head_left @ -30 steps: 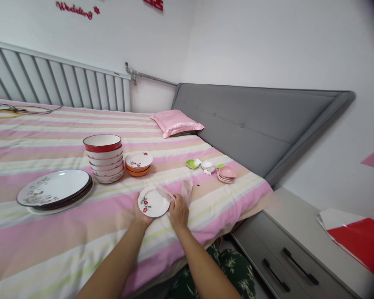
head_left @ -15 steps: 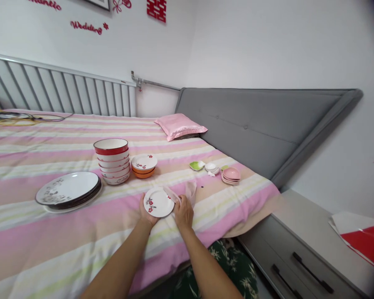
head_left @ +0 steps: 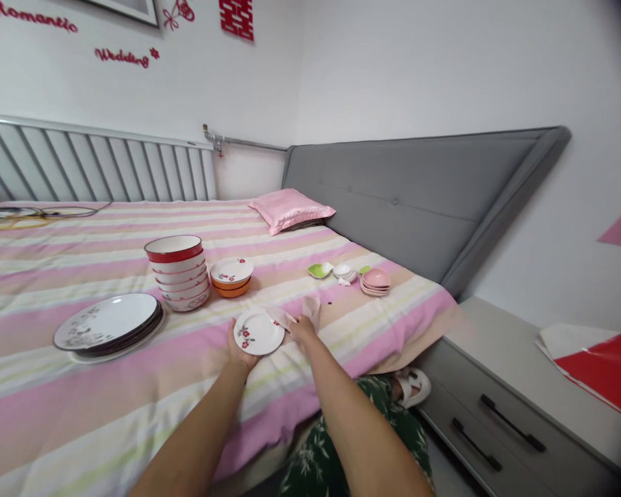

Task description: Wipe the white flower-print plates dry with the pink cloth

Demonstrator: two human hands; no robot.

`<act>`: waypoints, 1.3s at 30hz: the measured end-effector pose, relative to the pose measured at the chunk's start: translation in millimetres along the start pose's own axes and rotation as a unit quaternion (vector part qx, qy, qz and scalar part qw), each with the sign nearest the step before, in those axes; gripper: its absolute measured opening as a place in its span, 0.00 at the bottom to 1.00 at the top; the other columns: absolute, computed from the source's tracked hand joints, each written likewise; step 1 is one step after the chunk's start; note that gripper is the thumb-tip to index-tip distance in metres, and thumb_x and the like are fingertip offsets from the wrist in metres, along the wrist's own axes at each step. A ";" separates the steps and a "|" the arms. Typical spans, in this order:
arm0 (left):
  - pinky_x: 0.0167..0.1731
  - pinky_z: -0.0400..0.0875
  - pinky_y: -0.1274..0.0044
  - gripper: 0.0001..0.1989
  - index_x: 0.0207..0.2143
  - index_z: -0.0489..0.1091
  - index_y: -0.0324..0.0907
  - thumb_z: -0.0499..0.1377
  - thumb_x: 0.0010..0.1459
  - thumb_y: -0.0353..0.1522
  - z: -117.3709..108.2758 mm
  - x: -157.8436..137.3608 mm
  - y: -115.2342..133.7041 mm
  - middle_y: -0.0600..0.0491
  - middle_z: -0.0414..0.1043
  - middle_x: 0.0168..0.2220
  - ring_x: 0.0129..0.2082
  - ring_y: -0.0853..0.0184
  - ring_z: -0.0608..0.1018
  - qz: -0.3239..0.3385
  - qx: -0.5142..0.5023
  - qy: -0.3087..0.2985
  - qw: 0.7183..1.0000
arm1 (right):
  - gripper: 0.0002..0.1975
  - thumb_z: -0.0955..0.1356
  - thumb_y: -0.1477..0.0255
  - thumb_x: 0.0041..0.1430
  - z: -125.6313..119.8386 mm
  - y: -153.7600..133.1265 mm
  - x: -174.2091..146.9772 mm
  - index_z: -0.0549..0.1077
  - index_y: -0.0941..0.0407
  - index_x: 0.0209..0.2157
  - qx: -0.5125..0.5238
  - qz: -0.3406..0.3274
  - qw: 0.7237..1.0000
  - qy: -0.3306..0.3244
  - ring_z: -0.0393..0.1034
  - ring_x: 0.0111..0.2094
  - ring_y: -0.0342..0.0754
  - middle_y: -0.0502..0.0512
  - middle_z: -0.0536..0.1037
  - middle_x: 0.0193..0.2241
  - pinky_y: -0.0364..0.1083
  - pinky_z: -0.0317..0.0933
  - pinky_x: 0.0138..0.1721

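Observation:
My left hand (head_left: pixel 242 351) holds a small white plate (head_left: pixel 263 335) with red flowers by its left edge, tilted just above the bed. A thin pale pink cloth (head_left: pixel 310 312) is pinched in my right hand (head_left: pixel 304 331) at the plate's right rim; part of the cloth lies over that edge. Behind the plate, a similar flowered plate (head_left: pixel 232 269) rests on orange bowls (head_left: pixel 231 288). Beside them rises a stack of white bowls (head_left: pixel 181 279), the top one red-banded. To the left lies a pile of large dark-rimmed plates (head_left: pixel 108 321).
Pink dishes (head_left: pixel 376 279), small white dishes (head_left: pixel 344 271) and a green leaf-shaped dish (head_left: pixel 320 270) sit to the right on the striped bedspread (head_left: pixel 176 386). Farther back are a pink pillow (head_left: pixel 291 209) and coiled cables (head_left: pixel 36 214). A grey nightstand (head_left: pixel 501 338) stands at the right.
The camera view has turned slightly. My right hand has shifted a little along the plate's right rim with the cloth. My left hand keeps its hold on the plate.

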State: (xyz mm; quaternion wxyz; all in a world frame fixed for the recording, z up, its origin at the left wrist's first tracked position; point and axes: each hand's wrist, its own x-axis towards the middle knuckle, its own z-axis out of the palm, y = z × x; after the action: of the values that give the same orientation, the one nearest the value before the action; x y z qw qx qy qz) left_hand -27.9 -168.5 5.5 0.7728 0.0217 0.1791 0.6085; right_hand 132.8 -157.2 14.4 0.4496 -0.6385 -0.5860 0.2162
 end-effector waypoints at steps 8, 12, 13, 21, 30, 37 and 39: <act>0.51 0.55 0.50 0.30 0.56 0.61 0.45 0.50 0.54 0.49 -3.2 4.0 1.7 0.42 0.75 0.45 0.46 0.48 0.75 -0.009 0.000 -0.003 1.000 | 0.16 0.65 0.67 0.61 -55.9 -35.2 31.6 0.66 0.58 0.49 0.117 0.152 0.981 -0.007 0.68 0.44 0.49 0.57 0.69 0.48 0.53 0.66 0.43; 0.51 0.56 0.50 0.30 0.56 0.61 0.46 0.51 0.54 0.49 -2.2 4.8 1.6 0.43 0.75 0.44 0.47 0.48 0.75 -0.003 0.000 -0.001 1.000 | 0.16 0.65 0.67 0.61 -73.4 -52.9 35.9 0.66 0.58 0.49 0.146 0.156 0.977 0.026 0.68 0.44 0.49 0.57 0.69 0.47 0.53 0.66 0.43; 0.51 0.56 0.51 0.30 0.56 0.61 0.46 0.51 0.54 0.49 -1.6 4.6 1.6 0.43 0.75 0.44 0.47 0.49 0.74 -0.002 0.002 0.000 1.000 | 0.16 0.65 0.67 0.61 -76.1 -57.9 35.5 0.66 0.58 0.49 0.149 0.154 0.976 0.031 0.68 0.44 0.49 0.57 0.70 0.47 0.53 0.66 0.43; 0.52 0.54 0.50 0.31 0.56 0.62 0.42 0.50 0.54 0.49 0.2 1.7 0.6 0.41 0.75 0.42 0.48 0.47 0.73 0.004 0.013 0.004 1.000 | 0.16 0.65 0.66 0.61 -87.6 -93.1 35.8 0.66 0.58 0.49 0.130 0.145 0.980 0.046 0.69 0.44 0.49 0.57 0.70 0.47 0.53 0.66 0.43; 0.51 0.54 0.48 0.29 0.53 0.66 0.41 0.52 0.54 0.48 -5.7 6.5 4.7 0.40 0.77 0.42 0.43 0.46 0.76 -0.025 0.009 -0.033 0.999 | 0.12 0.64 0.66 0.62 -47.0 -89.0 48.1 0.69 0.58 0.43 0.096 0.137 0.983 0.078 0.69 0.38 0.45 0.55 0.72 0.41 0.49 0.66 0.40; 0.56 0.50 0.52 0.27 0.46 0.72 0.39 0.49 0.56 0.49 -5.9 12.0 6.6 0.41 0.78 0.40 0.50 0.47 0.72 -0.071 -0.009 -0.104 0.992 | 0.11 0.65 0.66 0.50 -19.7 -59.2 59.2 0.60 0.54 0.19 0.117 0.066 0.988 0.080 0.54 0.21 0.42 0.42 0.59 0.16 0.41 0.50 0.24; 0.58 0.48 0.54 0.28 0.46 0.73 0.38 0.48 0.57 0.49 -5.3 12.2 6.3 0.41 0.77 0.42 0.53 0.48 0.70 -0.073 -0.012 -0.122 0.990 | 0.11 0.64 0.67 0.48 -9.3 -48.4 53.2 0.58 0.53 0.19 0.131 0.057 0.987 0.078 0.53 0.22 0.42 0.42 0.58 0.17 0.41 0.49 0.25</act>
State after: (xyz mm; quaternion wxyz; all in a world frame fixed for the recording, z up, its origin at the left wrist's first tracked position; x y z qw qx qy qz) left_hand -32.9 -156.3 -1.0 0.8316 0.0729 0.0775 0.5451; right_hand 125.1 -114.4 72.5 0.5603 -0.6213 -0.4789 0.2658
